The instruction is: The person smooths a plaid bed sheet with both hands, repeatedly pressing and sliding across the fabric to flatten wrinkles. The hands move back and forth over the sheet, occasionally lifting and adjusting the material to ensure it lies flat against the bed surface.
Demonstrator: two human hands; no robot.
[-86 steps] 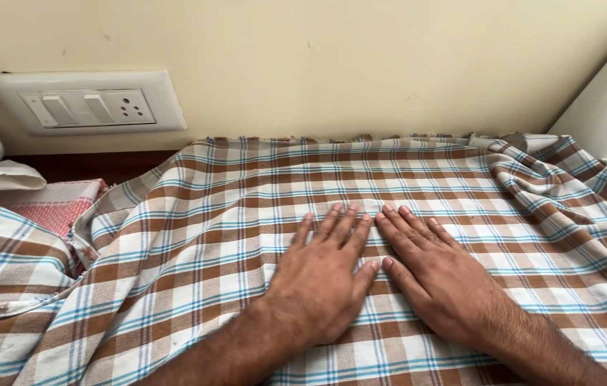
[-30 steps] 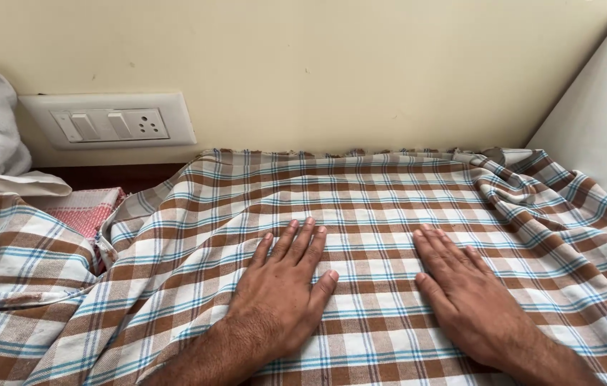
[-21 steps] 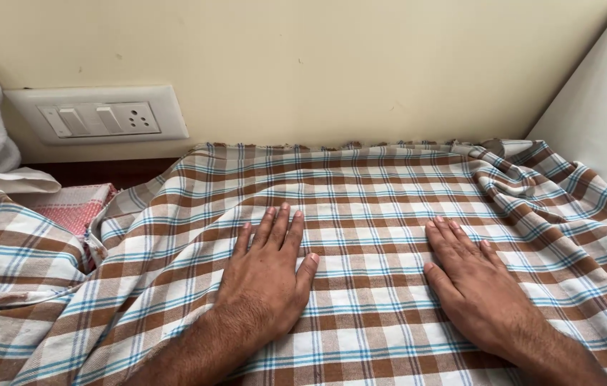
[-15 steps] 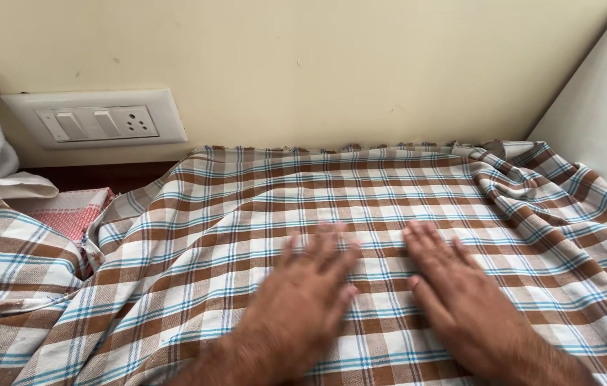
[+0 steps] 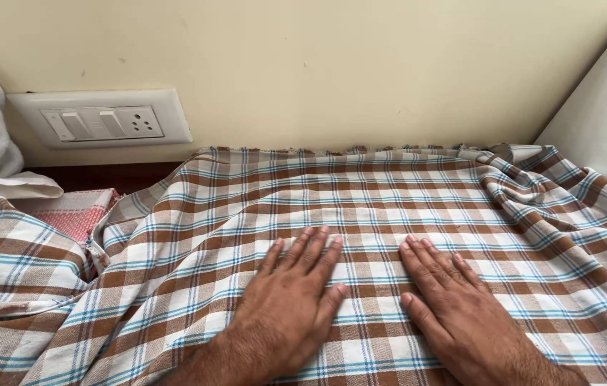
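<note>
checked cloth (image 5: 389, 200) spread flat against the wall | left hand (image 5: 290, 300), right hand (image 5: 460, 307) palms down, fingers extended, gripping nothing | likely light, soft, wrinkle-prone; grip frayed edge or corners

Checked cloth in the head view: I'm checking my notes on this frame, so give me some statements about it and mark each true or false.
1. Both hands lie flat, palms down, on the checked cloth. True: left hand, right hand.
2. The hands overlap. False: they lie side by side, apart.
3. A switch panel is on the wall at the left. True.
4. The cloth is smooth at its right edge. False: it is bunched into folds there.
5. A pink cloth lies at the left. True.
</note>
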